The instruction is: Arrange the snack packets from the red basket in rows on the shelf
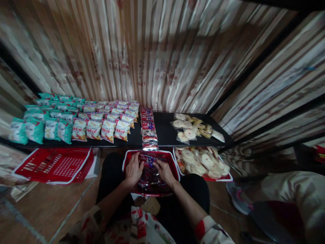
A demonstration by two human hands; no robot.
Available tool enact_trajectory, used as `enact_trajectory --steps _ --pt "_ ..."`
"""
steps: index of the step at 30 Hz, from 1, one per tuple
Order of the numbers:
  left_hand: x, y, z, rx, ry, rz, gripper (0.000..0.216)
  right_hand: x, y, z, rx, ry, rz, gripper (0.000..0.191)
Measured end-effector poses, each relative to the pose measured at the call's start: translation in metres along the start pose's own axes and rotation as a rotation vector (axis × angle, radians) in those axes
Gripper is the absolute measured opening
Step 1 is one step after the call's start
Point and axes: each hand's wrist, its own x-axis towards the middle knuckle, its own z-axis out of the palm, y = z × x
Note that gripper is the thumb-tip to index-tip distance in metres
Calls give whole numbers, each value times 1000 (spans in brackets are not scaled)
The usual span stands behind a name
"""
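Both hands at work over a red basket (173,163) set between the person's knees. A blue-purple packet (148,160) lies between the hands, above the far part of the basket. The left hand (133,171), partly curled, has the packet's left end at its thumb and fingers; the right hand (164,172), bent nearly closed, pinches the right end. More dark packets (149,179) fill the basket below. On the black shelf (164,130) beyond, a column of overlapping packets (148,125) runs from far to near, its near end meeting the shelf edge. To its left stand rows of white-and-red bags (93,128) and, farther left, green bags (35,130); to its right lie wrapped pale discs (189,133). Similar discs heap a right-hand basket (213,178); another red basket (61,166) lies left.
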Motion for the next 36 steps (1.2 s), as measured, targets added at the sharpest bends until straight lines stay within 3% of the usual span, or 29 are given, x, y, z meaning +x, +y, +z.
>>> enact_trajectory --steps 4,9,14,19,23,27,32,36 --pt "-12 8 0 -134 -124 -106 44 -8 -12 -12 175 54 40 35" --pt "-21 14 11 -459 -227 -228 20 -9 -28 -18 338 92 106 42" --pt "-12 18 6 -560 -112 -276 13 -8 -53 -21 537 39 155 43" --pt "19 27 -8 -549 -54 -222 15 5 -57 -22 665 23 207 39" --pt "59 38 -8 -501 -46 -224 14 42 -47 -29 655 86 192 40" --pt "102 53 -1 -491 -7 -211 25 102 -42 -41 583 194 159 45" --pt "151 71 12 -451 131 -211 52 179 -33 -49 479 299 113 43" --pt "189 73 25 -422 247 -212 54 234 -24 -49 377 336 117 39"
